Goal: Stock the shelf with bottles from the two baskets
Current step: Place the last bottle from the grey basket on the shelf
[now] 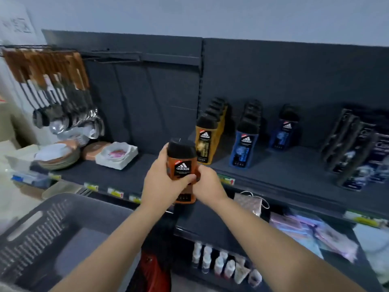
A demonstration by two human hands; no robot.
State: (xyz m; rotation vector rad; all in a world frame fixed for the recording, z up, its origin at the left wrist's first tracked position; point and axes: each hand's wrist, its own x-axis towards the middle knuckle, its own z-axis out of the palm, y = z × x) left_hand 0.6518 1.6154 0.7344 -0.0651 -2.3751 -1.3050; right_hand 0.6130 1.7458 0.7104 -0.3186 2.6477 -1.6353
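An orange bottle [181, 163] with a black cap is upright in front of the dark shelf [134, 173], held by both hands. My left hand [163, 182] grips its left side, fingers curled round the front. My right hand [207, 184] grips its lower right side. On the shelf behind stand a row of yellow bottles [207, 142], a row of blue bottles [244, 146] and a dark blue bottle [283, 133]. A grey slotted basket [42, 239] sits at lower left; its inside looks bare.
Ladles and utensils [63, 98] hang at the left above stacked plates [59, 154] and a white square dish [116, 154]. Dark boxed packs [355, 152] lean at the shelf's right. Lower shelves hold small bottles [221, 264] and pastel packets [311, 230].
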